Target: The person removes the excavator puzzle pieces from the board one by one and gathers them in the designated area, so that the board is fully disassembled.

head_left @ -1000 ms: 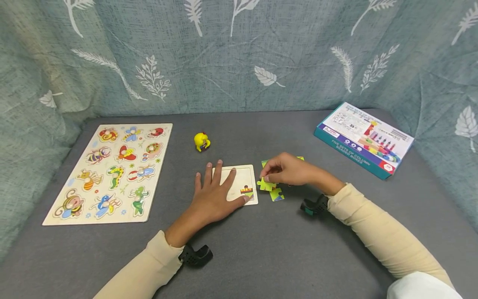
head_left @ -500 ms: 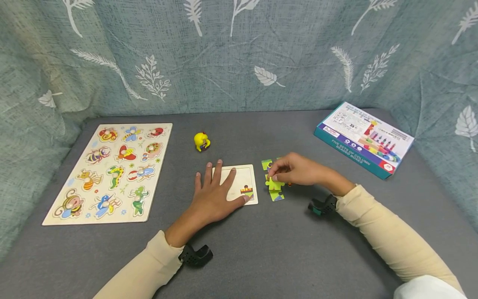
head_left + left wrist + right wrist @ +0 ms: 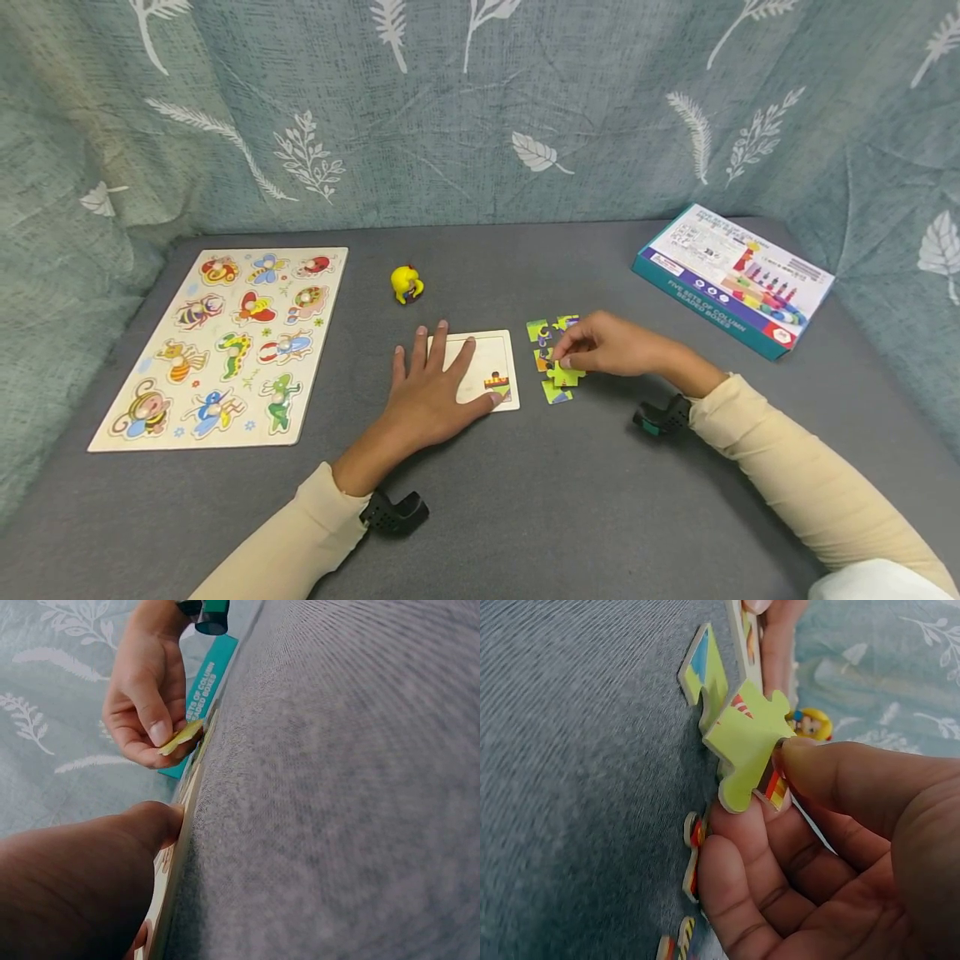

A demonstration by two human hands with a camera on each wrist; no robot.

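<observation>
My left hand (image 3: 431,396) lies flat with fingers spread on a small square wooden puzzle board (image 3: 491,350). In the board's lower right corner sits one printed piece (image 3: 497,385), beside the thumb. My right hand (image 3: 611,346) pinches a lime-green jigsaw piece (image 3: 746,739) between thumb and fingers, tilted in the right wrist view and showing a red-striped bit at its edge. It hangs over the loose jigsaw pieces (image 3: 537,331) right of the board; some are partly hidden by the hand. The left wrist view shows the held piece (image 3: 181,739) edge-on.
A large insect puzzle board (image 3: 247,350) lies at the left. Behind the small board stands a yellow toy figure (image 3: 407,284). A teal and white box (image 3: 731,279) rests at the back right, and a leaf-printed curtain (image 3: 480,117) hangs along the table's far edge.
My right hand has moved to the right, away from the board, carrying the green jigsaw piece over the loose ones and uncovering more of them. The left hand has stayed still.
</observation>
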